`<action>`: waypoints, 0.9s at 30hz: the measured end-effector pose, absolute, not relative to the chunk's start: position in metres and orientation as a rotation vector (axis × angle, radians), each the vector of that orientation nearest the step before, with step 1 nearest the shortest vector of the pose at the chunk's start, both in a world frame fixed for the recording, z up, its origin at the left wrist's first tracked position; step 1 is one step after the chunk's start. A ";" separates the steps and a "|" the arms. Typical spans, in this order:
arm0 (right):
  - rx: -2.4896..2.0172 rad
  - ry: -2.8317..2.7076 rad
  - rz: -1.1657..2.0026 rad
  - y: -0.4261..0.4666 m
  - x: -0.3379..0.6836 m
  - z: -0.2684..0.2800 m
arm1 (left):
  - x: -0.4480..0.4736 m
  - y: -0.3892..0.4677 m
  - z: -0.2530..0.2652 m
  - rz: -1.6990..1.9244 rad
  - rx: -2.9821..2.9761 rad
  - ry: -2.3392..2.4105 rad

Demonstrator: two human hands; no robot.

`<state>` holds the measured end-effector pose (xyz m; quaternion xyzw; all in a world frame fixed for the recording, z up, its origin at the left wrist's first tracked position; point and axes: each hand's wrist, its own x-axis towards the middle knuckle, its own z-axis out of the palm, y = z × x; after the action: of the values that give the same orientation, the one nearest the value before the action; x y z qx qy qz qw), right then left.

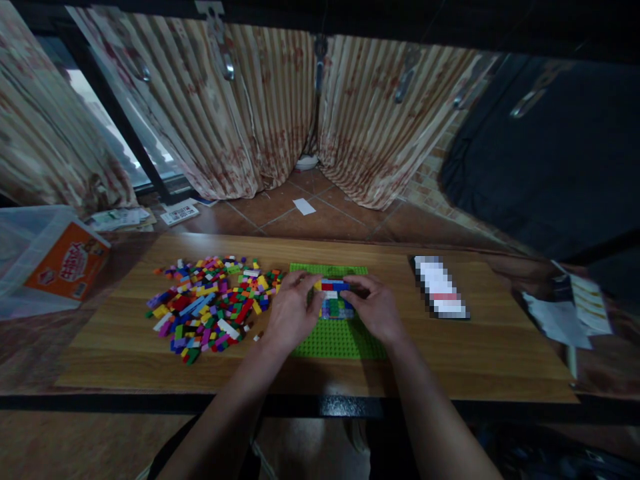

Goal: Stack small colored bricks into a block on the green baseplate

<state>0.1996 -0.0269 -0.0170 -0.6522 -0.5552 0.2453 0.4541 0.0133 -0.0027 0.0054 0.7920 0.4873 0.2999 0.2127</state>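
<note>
The fingers of the left hand point(293, 312) and right hand point(379, 310) are bent in around a low cluster of bricks point(341, 308), one hand at each side; whether they pinch a brick or merely touch, I cannot tell. The cluster sits toward the far edge of the green baseplate point(330, 341). Uneven pressure from the two sides could, I judge, tilt a brick, leaving it half seated, or pry up a neighbour; fingers covering the sides would hide a misalignment. The baseplate lies mid-table, and pushing at one edge might slide it if nothing fixes it down. Beyond its left edge, the loose brick pile point(210, 307) could be scattered by a sweeping left forearm. The phone point(441, 287), toward the table's point(480, 363) far right corner, seems safely apart from the right hand.
</note>
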 end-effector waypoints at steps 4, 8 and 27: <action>-1.584 -1.307 0.687 -0.026 0.205 -0.018 | 0.019 -0.009 0.004 0.770 2.380 1.290; -1.653 -1.258 0.651 -0.024 0.207 -0.017 | 0.024 -0.014 0.001 0.687 2.493 1.271; -1.748 -1.232 0.612 -0.015 0.194 -0.018 | 0.032 -0.024 0.004 0.505 2.648 1.461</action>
<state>0.1941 -0.0151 -0.0183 -0.7047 -0.4966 0.2466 0.4426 0.0321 -0.0243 0.0045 0.8630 0.4762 0.1645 0.0375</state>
